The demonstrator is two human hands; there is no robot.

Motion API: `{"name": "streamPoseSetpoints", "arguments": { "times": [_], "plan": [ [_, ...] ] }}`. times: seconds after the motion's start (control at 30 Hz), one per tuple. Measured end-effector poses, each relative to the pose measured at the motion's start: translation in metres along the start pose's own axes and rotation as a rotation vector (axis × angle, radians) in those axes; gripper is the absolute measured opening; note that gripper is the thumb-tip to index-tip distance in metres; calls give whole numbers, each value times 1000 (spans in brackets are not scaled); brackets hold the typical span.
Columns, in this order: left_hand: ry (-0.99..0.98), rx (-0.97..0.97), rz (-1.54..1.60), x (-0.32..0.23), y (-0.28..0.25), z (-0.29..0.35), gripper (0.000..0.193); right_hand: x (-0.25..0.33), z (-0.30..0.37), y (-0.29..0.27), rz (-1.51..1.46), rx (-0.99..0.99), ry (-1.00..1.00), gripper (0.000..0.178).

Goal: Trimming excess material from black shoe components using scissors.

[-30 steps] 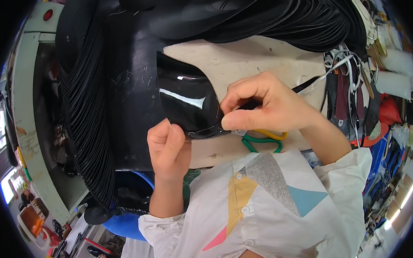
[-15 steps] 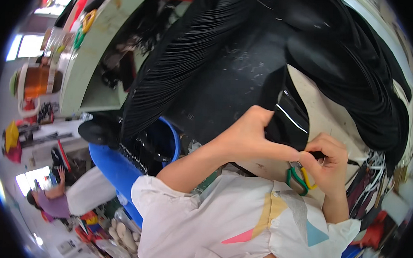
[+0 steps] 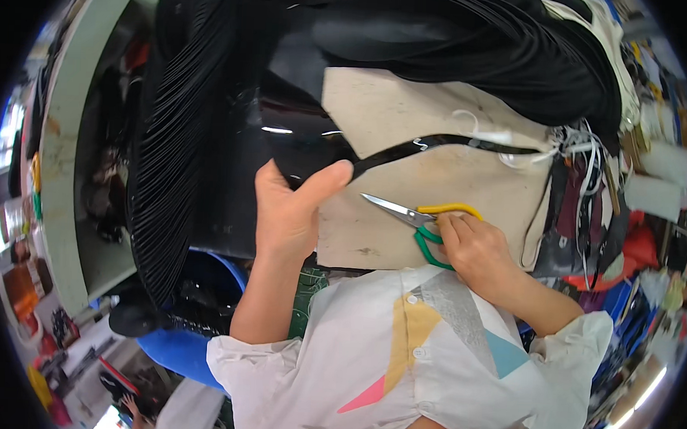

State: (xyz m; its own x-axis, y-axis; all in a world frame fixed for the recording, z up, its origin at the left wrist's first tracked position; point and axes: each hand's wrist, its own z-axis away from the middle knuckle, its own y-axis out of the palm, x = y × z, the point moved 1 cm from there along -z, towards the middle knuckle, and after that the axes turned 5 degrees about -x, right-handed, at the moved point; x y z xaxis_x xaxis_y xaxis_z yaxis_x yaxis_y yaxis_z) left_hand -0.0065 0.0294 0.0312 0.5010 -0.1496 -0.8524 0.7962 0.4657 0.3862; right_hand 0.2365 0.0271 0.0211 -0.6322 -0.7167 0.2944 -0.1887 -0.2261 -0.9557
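My left hand (image 3: 286,212) pinches a glossy black piece (image 3: 309,132) of leather-like material between thumb and fingers. From the pinch, a narrow shiny black strip (image 3: 439,140) runs right across a beige board (image 3: 437,180). My right hand (image 3: 476,251) is closed at the handles of a pair of scissors (image 3: 405,211), one handle yellow and one green. The scissors lie over the board, blades pointing left toward the strip and slightly apart. Some of the right fingers are hidden around the handles.
Long bundles of black strips hang at the left (image 3: 174,146) and drape across the back (image 3: 519,61). White cords (image 3: 584,144) and dark straps hang at the board's right edge. A blue bin (image 3: 176,353) stands lower left, beside a pale shelf (image 3: 63,141).
My right hand has left the black piece and moved to the scissors. My left hand still holds the piece. The view has shifted, and the strip now lies stretched over the board.
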Motion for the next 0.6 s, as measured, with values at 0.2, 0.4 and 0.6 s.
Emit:
{"name": "streamPoseSetpoints", "arguments": {
  "times": [0.2,0.4,0.6],
  "plan": [
    [-16,40,181,4,6,9,18,-24,9,14,-243,-97,273,49],
    [-43,107,231,10,13,11,21,-19,-1,-7,-744,-91,304,75],
    [-25,88,178,14,18,11,21,-15,-9,-6,-730,-146,238,75]
  ]
}}
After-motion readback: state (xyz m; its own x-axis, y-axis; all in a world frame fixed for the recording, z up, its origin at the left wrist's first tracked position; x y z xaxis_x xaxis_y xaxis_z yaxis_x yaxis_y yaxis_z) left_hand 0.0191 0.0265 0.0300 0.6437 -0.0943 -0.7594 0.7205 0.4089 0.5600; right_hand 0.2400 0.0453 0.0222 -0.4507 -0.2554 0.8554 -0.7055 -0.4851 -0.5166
